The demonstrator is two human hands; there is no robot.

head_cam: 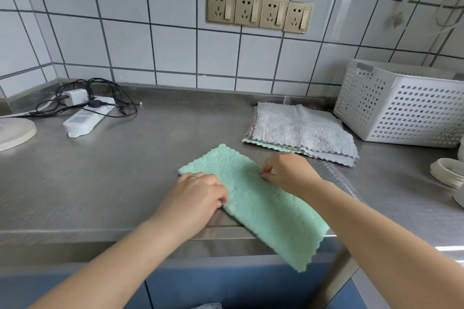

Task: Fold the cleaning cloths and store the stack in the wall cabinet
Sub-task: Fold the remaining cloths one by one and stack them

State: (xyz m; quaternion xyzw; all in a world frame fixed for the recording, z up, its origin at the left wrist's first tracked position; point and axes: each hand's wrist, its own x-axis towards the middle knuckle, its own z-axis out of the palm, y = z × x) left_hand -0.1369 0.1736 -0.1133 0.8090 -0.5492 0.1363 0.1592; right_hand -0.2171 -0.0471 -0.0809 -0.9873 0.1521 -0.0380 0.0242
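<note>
Hands work a green cloth (258,198) that lies folded into a long strip on the steel counter (125,170), running slantwise from the middle of the counter toward the front edge, where its near end hangs over. The left hand (198,195) has its fingers curled down over the strip's left long edge, with the thumb against the cloth, gripping it there. The right hand (286,173) pinches the opposite long edge with its fingertips drawn together. Just behind the right hand sits a pile of cloths (301,130), a grey one on top with green and pink edges showing beneath. A white perforated basket (406,108) stands just beside that pile at the right. Near the right edge of the counter lie stacked white dishes (449,173). At the far left are a white power strip (85,118) with tangled black cables (100,93). Four brass-coloured sockets (259,10) are set in the tiled wall (150,32).
</note>
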